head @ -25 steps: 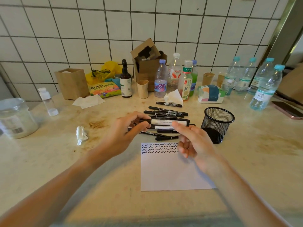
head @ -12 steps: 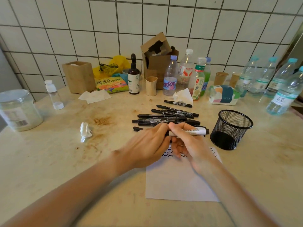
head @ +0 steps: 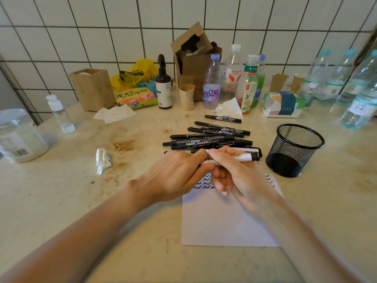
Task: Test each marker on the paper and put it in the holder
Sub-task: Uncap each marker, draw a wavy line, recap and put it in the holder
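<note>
surface: a pale, stained stone counter (head: 61, 201) set against a white tiled wall (head: 102, 27) with dark grout. brown crumbs and smears mark the counter to the left of the left hand (head: 173, 176).

both hands meet above the top edge of the paper (head: 224, 221). the left hand's fingers curl around one end of a white-barrelled marker (head: 243, 157), thumb and fingertips closed on it. the right hand (head: 240, 178) pinches the same marker between thumb and forefinger, its other fingers curled below. the marker lies level, its black end pointing right, past the right hand. whether the cap is on cannot be determined.

paper: directly under and nearer than both hands, with rows of black wavy test lines partly covered by the fingers.

pile (head: 212, 137) of black markers: just beyond both hands, lying flat, mostly side to side. one separate marker lies farther back beside a tissue (head: 230, 108).

holder (head: 293, 150): black mesh cup, upright, to the right of the right hand, near the paper's upper right corner. no marker shows inside it.

left of the left hand: a crumpled wad (head: 103, 160), and farther left a jar (head: 18, 137) and a small vial (head: 60, 114). far beyond the hands, along the wall: a wooden box (head: 93, 88), a dark pump bottle (head: 163, 86), a cardboard box (head: 195, 64), drink bottles, paper cups and a tissue pack (head: 283, 105).
</note>
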